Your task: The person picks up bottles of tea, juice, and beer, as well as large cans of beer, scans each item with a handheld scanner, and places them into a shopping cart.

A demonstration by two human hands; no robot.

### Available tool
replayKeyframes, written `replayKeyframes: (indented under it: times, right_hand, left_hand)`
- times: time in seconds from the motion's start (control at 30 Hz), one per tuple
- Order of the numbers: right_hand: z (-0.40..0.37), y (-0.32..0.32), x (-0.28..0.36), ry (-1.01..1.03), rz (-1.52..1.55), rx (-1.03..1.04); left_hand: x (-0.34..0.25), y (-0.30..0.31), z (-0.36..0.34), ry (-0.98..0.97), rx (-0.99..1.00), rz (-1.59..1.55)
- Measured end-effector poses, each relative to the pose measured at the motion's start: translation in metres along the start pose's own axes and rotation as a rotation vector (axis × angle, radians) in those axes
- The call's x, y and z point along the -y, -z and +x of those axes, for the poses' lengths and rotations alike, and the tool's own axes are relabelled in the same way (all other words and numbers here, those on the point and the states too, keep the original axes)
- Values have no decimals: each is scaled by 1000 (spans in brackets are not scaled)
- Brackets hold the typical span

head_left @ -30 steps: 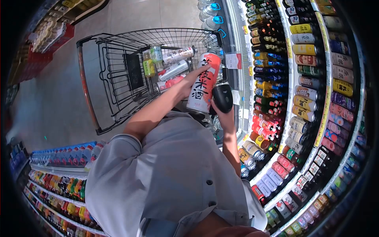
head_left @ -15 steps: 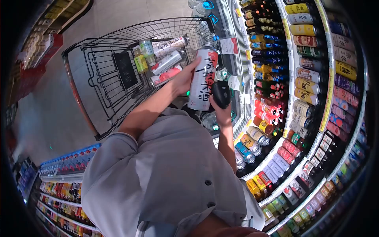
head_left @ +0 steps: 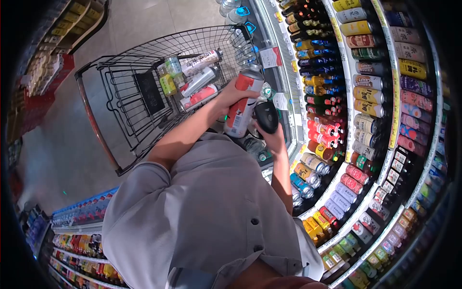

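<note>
A tall silver-and-red can of rice wine is gripped around its upper middle by my left hand. It leans with its top away from me, and a barcode label faces up. In my right hand is a black handheld scanner, close beside the can's lower half. The fingers under the scanner are partly hidden. Beyond my left forearm, the wire shopping cart holds a red-and-white can, a silver can, a white can with dark lettering and yellow-green bottles.
Curved shelves of cans and bottles rise close on my right, edged with price rails. Large water bottles stand by the shelf base beyond the cart. More stocked shelves lie at the lower left. Grey floor shows left of the cart.
My left hand has turned the rice wine can, so its large lettering has rolled away and the barcode shows. The can has tilted, and the scanner has shifted slightly left and down.
</note>
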State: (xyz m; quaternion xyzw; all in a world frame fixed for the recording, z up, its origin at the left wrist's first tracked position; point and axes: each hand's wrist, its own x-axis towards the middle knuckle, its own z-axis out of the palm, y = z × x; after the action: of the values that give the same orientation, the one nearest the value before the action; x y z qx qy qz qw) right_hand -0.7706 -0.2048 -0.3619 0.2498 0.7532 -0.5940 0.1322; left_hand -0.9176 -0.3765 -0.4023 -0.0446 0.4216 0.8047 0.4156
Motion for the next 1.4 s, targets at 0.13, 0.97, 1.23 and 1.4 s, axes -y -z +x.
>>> replayKeyframes:
  times: [0.13,0.97,1.23,1.4]
  right_hand:
    - [-15,20,43,157,-445,210]
    - [-31,2,77,260,-504,179]
    - [-54,4,29,195,-317,106]
    - [-70,8,8,64,-232,23]
  left_hand:
    - [19,35,20,-74,-170,318]
    - [-37,136,29,-179,-561,239]
    - [27,259,61,17,-654,816]
    - [87,304,57,34,-511,955]
